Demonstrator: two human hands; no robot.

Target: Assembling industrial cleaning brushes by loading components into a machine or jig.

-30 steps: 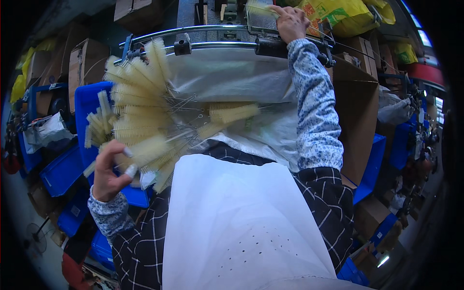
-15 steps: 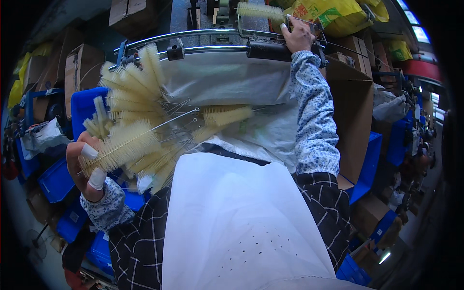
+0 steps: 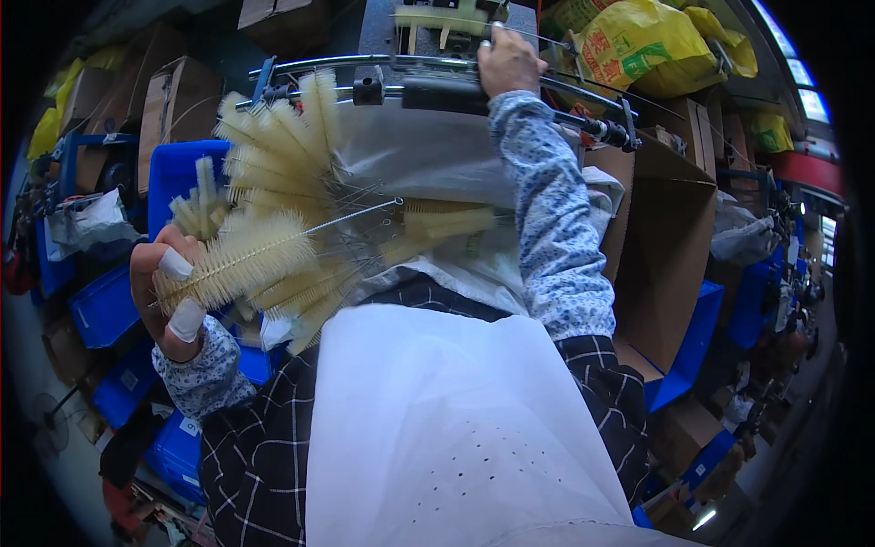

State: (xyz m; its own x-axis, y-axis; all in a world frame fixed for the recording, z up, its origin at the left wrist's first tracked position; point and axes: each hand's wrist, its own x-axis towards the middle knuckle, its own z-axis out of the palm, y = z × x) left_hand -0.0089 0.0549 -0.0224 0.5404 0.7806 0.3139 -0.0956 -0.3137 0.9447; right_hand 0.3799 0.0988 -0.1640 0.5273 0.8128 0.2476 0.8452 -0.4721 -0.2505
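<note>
Holding a cream bottle brush (image 3: 239,264) at the left of the frame, the left hand (image 3: 169,296) is closed around the bristle end, and two of its fingers wear white tape. The brush lies almost level, and its twisted wire stem (image 3: 360,211) points to the right and a little upward, ending near the middle of the frame. Just behind and above it a bundle of similar cream brushes (image 3: 273,150) fans out toward the upper left, with their wire stems gathered under a clear plastic sheet (image 3: 428,155). More bristle heads (image 3: 447,223) show through this sheet near the centre.

At the top of the frame the right hand (image 3: 506,64) is closed on a black grip (image 3: 442,93) of a curved metal rail (image 3: 365,66), which runs across the upper part from left to right. The right arm, in a blue patterned sleeve (image 3: 556,228), goes down from this hand to the middle right. A white apron (image 3: 456,428) over a dark checked shirt fills the lower middle of the frame.

Blue plastic crates (image 3: 105,305) stand at the left edge and lower left, and a large open cardboard box (image 3: 665,246) stands at the right. Yellow sacks (image 3: 656,41) lie at the upper right, behind the rail.
</note>
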